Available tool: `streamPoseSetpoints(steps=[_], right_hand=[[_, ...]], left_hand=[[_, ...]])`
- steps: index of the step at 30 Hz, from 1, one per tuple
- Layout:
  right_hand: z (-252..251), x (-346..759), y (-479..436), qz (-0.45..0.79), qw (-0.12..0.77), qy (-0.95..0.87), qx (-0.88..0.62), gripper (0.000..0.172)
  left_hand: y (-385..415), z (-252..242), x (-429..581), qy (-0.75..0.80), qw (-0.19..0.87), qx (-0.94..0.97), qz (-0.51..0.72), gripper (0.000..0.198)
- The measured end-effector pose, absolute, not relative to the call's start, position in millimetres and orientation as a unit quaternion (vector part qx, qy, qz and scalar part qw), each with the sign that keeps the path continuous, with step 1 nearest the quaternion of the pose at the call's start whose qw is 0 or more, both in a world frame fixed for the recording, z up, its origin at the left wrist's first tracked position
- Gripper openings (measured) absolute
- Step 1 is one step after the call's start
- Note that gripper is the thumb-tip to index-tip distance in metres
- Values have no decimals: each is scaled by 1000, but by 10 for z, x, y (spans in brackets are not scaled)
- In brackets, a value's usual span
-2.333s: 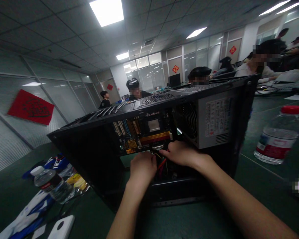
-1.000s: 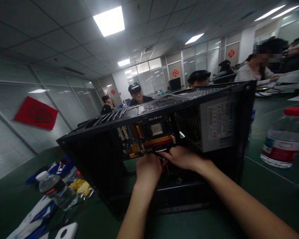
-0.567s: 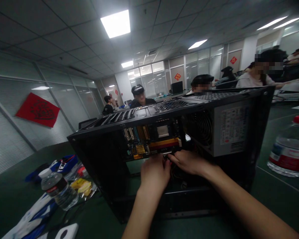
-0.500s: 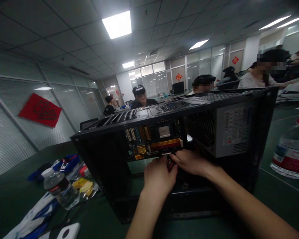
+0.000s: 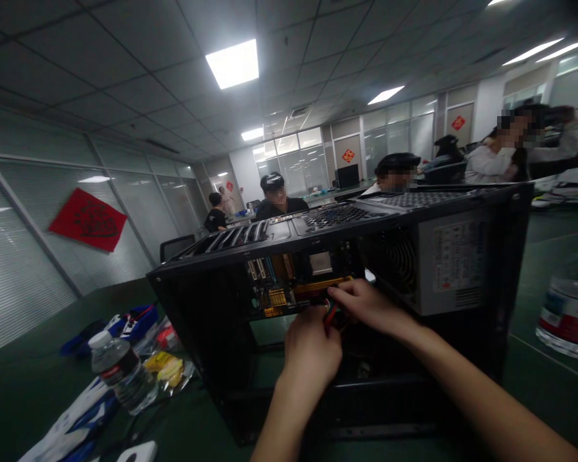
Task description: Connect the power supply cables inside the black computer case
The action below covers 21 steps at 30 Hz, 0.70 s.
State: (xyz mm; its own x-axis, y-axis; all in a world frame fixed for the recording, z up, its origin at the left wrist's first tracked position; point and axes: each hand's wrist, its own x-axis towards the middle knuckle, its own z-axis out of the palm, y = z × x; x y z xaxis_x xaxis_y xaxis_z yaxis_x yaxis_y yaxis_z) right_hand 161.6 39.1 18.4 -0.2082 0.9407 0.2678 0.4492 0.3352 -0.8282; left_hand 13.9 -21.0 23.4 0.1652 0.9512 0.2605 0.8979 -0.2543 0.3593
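R hand (image 5: 373, 308) shifted up mobo (image 5: 296, 273) in PC case (image 5: 337, 218); L hand (image 5: 313, 340) clamped on cables (image 5: 331, 314); R, can't tell.

Two bare hands work close together, the right (image 5: 370, 307) set just above and beside the left (image 5: 313, 350).
The left hand curls, its back to the viewer and fingertips hidden, above its steep left forearm (image 5: 282, 420); the right points its fingers leftward over the left's knuckles, its right forearm (image 5: 467, 385) slanting down and outward behind it.

Dim overall; ceiling panel (image 5: 234, 64) glaring; computer case (image 5: 279, 247) shadowed inside.
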Motion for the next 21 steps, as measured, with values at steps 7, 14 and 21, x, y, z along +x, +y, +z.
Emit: streamPoseSetpoints(steps=[7,14,21], right_hand=[[168,1606,379,271,322,-741,-522,44],[171,1643,385,120,252,-752,-597,42],[213,1676,265,115,143,-802,-569,31]], left_hand=[[-57,282,0,507,301,770,243,34],[-84,276,27,577,151,772,222,36],[-200,340,138,624,42,770,126,38]])
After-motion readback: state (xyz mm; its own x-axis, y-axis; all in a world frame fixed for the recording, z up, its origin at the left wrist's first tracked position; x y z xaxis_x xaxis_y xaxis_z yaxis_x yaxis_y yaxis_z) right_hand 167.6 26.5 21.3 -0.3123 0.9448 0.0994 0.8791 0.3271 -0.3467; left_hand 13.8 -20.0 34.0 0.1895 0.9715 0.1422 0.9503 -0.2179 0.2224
